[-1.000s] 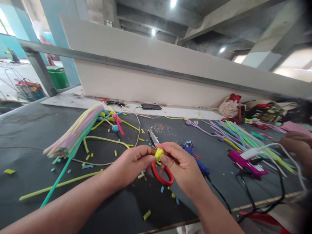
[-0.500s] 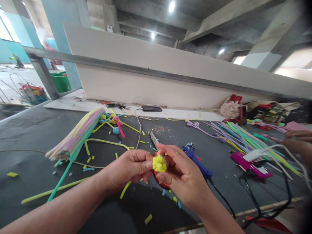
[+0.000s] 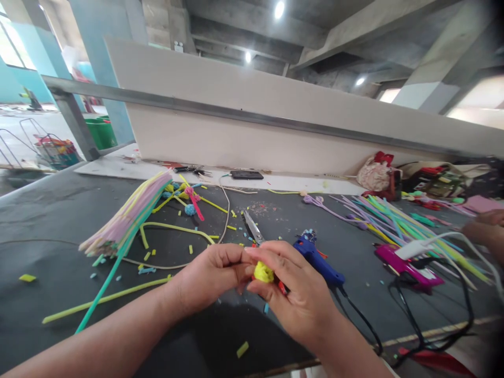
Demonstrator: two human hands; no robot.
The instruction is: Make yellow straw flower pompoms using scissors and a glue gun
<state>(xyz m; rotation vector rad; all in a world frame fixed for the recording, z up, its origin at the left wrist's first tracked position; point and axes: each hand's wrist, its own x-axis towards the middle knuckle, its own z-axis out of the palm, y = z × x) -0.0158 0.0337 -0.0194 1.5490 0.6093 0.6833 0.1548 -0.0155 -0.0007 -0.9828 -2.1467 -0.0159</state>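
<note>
A small fuzzy yellow ball of pipe cleaner (image 3: 263, 272) sits between my hands at the middle front. My right hand (image 3: 301, 294) curls round it, thumb below and fingers above. From the other side my left hand (image 3: 218, 275) pinches at the ball's left edge; its fingertips are partly hidden. Beneath my hands lies a pair of scissors (image 3: 252, 227), blades pointing away, the red handles mostly covered. To the right rests a blue glue gun (image 3: 318, 261). Left of my hands a bent yellow-green pipe cleaner (image 3: 179, 227) lies among short cut bits.
A thick bundle of pipe cleaners (image 3: 128, 215) lies at the left. More loose pipe cleaners (image 3: 394, 220) spread at the right, beside a magenta power strip (image 3: 409, 266) with cables. A phone (image 3: 246, 175) lies at the back. Another person's hand (image 3: 486, 231) is at the right edge.
My right hand's fingers have closed further over the yellow ball, which now shows less. Both hands have shifted slightly right in view, uncovering more of the scissor blades.
</note>
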